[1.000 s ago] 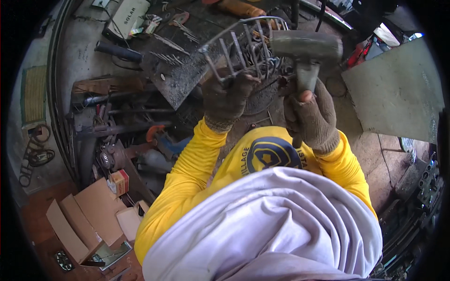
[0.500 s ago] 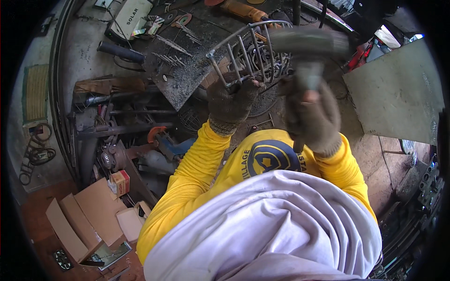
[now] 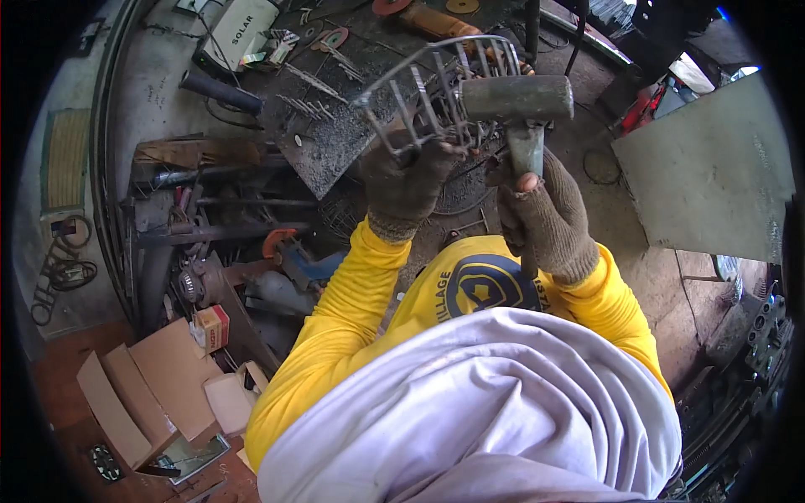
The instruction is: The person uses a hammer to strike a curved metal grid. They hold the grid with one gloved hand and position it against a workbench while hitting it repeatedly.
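My left hand (image 3: 408, 184), in a brown knit glove, grips the near end of a welded metal rod frame (image 3: 423, 92). The frame is a curved, cage-like piece with several cross bars, tilted above the worktable. My right hand (image 3: 549, 210), gloved alike with a bare thumb tip showing, is wrapped round the handle of a sledgehammer (image 3: 516, 98). The hammer's thick cylindrical head lies crosswise at the right side of the frame and hides part of it. Whether head and frame touch, I cannot tell.
A dark metal worktable (image 3: 314, 159) carries grit, thin rods, grinding discs (image 3: 335, 38) and an orange power tool (image 3: 432, 21). A grey sheet panel (image 3: 708, 168) leans at right. Scrap metal, a blue tool (image 3: 306, 264) and an open cardboard box (image 3: 159, 377) lie at left.
The hammer has come left and slightly down toward the frame, and its head is no longer smeared by motion. My left hand and the frame have shifted slightly left.
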Available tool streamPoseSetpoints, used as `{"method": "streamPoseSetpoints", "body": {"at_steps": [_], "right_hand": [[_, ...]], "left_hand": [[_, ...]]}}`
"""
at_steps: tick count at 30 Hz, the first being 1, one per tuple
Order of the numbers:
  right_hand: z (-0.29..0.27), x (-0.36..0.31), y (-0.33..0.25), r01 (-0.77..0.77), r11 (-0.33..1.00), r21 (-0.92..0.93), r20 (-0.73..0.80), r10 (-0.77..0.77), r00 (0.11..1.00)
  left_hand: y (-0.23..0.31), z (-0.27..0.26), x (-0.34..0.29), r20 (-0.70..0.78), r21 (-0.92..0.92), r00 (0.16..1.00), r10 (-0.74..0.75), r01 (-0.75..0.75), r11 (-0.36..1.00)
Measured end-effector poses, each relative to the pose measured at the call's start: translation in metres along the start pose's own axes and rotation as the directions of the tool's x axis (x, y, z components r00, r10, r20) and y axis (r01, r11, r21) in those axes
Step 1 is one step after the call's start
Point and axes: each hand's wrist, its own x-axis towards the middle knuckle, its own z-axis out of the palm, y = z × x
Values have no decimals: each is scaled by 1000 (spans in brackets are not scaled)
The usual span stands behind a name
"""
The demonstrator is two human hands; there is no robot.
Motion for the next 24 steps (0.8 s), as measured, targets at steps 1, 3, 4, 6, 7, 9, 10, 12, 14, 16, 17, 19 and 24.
{"method": "streamPoseSetpoints", "body": {"at_steps": [1,3,4,6,7,9,10,12,14,16,17,19,24], "right_hand": [[1,1,2,-9,1000,3,0,9,1000],[2,6,3,65,994,-85,-14,-66,998],[4,6,3,67,994,-83,-15,-68,998],[7,6,1,12,996,-91,53,-7,999],[9,7,-2,12,996,-91,52,-7,999],[14,8,-8,3,990,-144,104,13,994],[14,8,-8,-33,993,-115,106,45,993],[14,1,-8,-5,999,-46,74,9,997],[3,-6,-12,120,988,92,81,-127,989],[0,-12,-10,293,918,267,-38,-294,955],[-1,-12,-4,271,914,303,-19,-279,960],[1,-4,0,190,968,163,61,-202,977],[11,4,-15,227,964,-139,95,-215,972]], "left_hand": [[1,-2,-3,66,153,994,82,-92,984],[-2,1,-4,52,79,997,57,-61,995],[-2,3,-3,41,2,998,40,-40,999],[4,2,-7,69,69,995,76,-80,994],[6,2,-9,96,134,990,108,-120,984],[3,2,-8,78,146,991,105,-115,983],[2,2,-8,59,157,993,101,-110,981],[9,0,-9,96,220,988,120,-139,966],[6,-1,-10,130,279,982,135,-166,946],[0,0,-10,58,147,998,18,-26,989],[1,-3,-10,55,148,998,17,-25,989],[17,-1,-2,176,356,979,105,-163,920],[4,-4,18,209,360,886,414,-463,810]]}}
